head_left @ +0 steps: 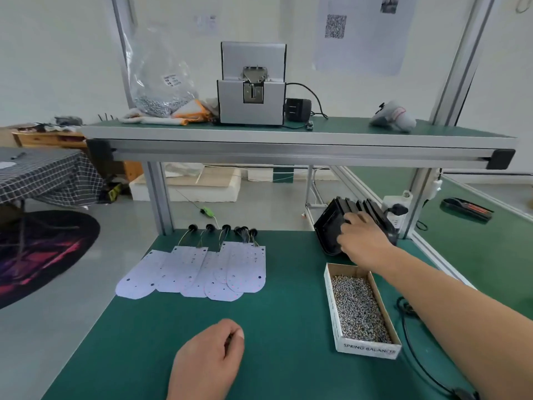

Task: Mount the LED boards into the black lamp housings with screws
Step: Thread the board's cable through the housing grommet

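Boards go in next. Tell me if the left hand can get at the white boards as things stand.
Probably yes. The left hand rests on the green mat, with only bare mat between it and the white boards. The right hand grips the black housings.

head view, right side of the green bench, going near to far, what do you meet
box of screws → black housings, with the right hand holding the front one → white power strip behind them
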Demonstrator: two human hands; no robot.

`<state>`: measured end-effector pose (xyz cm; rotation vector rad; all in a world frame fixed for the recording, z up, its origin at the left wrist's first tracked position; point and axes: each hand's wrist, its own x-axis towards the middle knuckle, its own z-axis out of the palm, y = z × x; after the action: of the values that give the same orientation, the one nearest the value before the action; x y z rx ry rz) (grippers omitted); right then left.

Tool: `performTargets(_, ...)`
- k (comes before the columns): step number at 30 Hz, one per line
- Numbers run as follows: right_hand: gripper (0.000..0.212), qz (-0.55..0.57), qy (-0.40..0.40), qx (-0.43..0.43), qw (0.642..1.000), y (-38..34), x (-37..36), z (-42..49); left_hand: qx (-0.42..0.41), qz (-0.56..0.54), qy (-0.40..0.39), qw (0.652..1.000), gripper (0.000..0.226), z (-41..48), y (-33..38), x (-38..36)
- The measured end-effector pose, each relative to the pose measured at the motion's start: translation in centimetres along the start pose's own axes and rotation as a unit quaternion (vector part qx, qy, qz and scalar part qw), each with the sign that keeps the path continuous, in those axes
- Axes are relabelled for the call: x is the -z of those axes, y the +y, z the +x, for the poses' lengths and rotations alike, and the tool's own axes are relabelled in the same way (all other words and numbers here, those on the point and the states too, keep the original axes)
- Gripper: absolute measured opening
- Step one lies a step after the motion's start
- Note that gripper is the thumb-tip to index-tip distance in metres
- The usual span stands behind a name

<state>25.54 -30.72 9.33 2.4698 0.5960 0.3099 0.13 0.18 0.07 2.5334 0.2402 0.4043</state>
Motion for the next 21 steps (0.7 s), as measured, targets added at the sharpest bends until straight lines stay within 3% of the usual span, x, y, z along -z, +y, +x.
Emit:
performTargets(9, 0.024, -0.027, -0.022, 0.060, 0.998, 0.2, -0.8, -0.9, 0.013, -0.006, -0.015, 1.000, 0.016, -0.1, 0.7, 0.4)
performTargets(16, 0.013, 0.018, 0.001, 0.052, 0.998, 0.7, -1.2, -1.1, 0.019, -0.010, -0.011, 1.000, 0.014, -0.1, 0.3, 0.1)
performTargets(19, 0.008, 0.043, 0.033, 0.060, 0.997, 0.5, -1.6, -1.4, 0.020, -0.008, -0.012, 1.000, 0.014, -0.1, 0.1, -0.1)
performTargets(21, 0.004, 0.074, 0.105, 0.053, 0.990, 0.5, -1.9, -1.7, 0.020, -0.011, -0.013, 1.000, 0.014, -0.1, 0.0, -0.2)
